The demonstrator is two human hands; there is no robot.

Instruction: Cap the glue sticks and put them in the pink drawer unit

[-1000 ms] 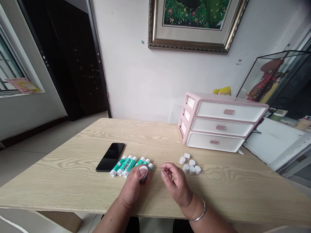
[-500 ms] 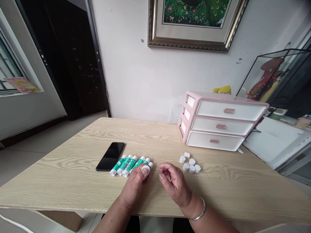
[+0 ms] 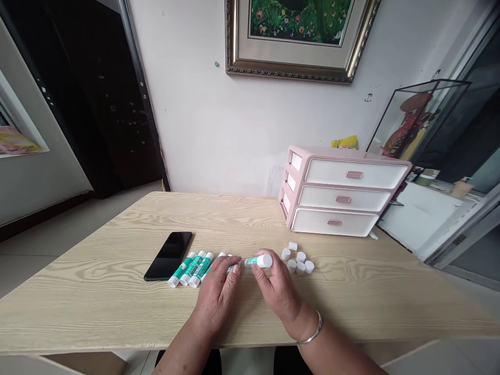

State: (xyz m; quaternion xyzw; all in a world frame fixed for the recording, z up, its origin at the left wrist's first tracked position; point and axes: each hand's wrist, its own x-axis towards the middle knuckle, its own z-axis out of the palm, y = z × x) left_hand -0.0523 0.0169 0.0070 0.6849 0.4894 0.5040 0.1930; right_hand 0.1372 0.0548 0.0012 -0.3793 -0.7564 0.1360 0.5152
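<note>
Several green-and-white glue sticks [image 3: 192, 268] lie side by side on the wooden table [image 3: 117, 291], just right of a black phone [image 3: 168, 256]. My left hand [image 3: 219, 294] rests with fingers stretched out over the right end of that row. My right hand [image 3: 276, 286] pinches one glue stick [image 3: 258, 261] in its fingertips, held sideways a little above the table. A cluster of loose white caps [image 3: 297, 259] sits just right of that hand.
A pink and white three-drawer organiser [image 3: 339, 195] stands at the back right of the table. A framed picture [image 3: 297, 36] hangs on the wall behind. A glass case [image 3: 422, 125] stands beyond the table's right side. A dark doorway is at the left.
The glue stick that was in my left hand is now in my right hand's fingertips. My left hand has opened and lowered onto the row of sticks. The view shifted slightly.
</note>
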